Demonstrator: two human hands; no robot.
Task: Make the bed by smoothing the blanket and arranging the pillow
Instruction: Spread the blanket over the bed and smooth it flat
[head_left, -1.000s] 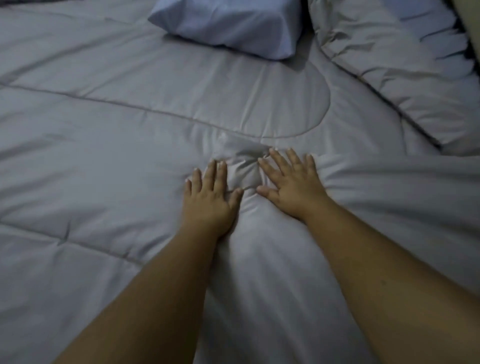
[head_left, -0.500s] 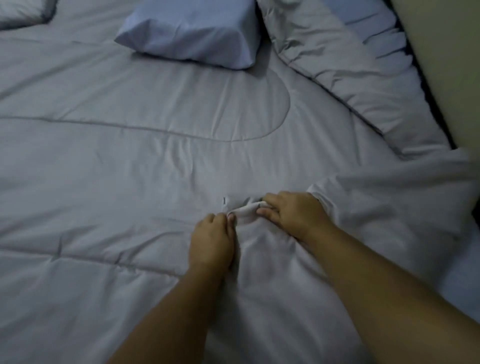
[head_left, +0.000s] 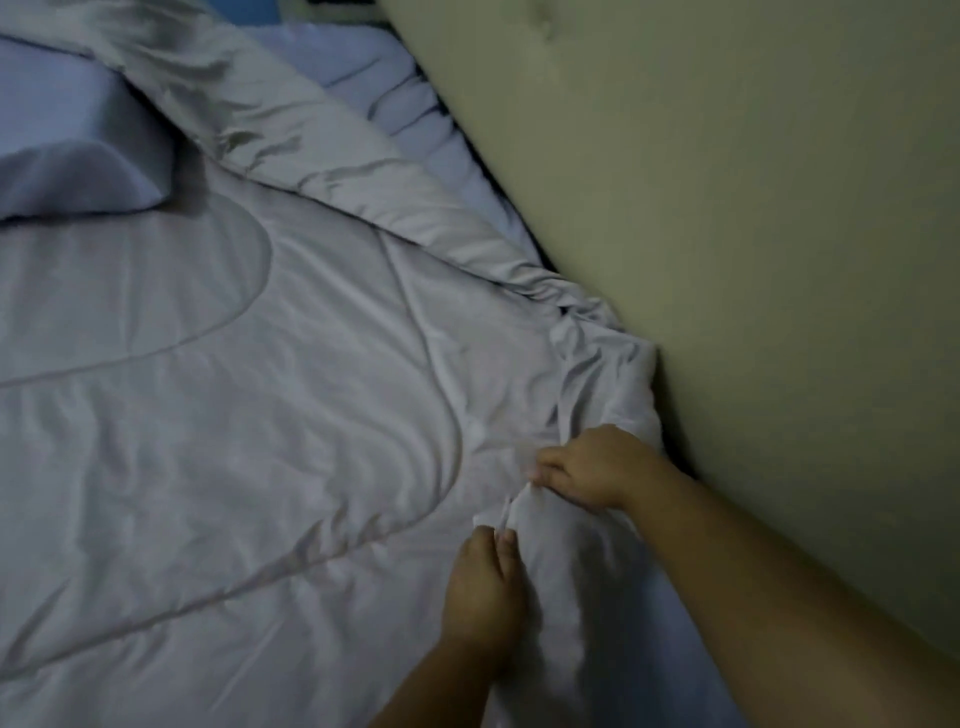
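Observation:
A pale grey quilted blanket (head_left: 234, 405) covers the bed, rumpled and bunched along its right edge. My left hand (head_left: 483, 592) pinches a raised fold of the blanket near its right side. My right hand (head_left: 592, 467) grips the same fold a little farther away, close to the wall. A light blue pillow (head_left: 78, 150) lies at the far left on top of the blanket. Both forearms reach in from the lower right.
A beige wall or padded headboard (head_left: 753, 260) runs along the right of the bed. A strip of light blue sheet (head_left: 395, 109) shows between the blanket's edge and the wall.
My hands went from flat on the blanket to pinching a fold, then pulled it rightwards towards the wall. The view swung right, so the pillow now sits at the far left.

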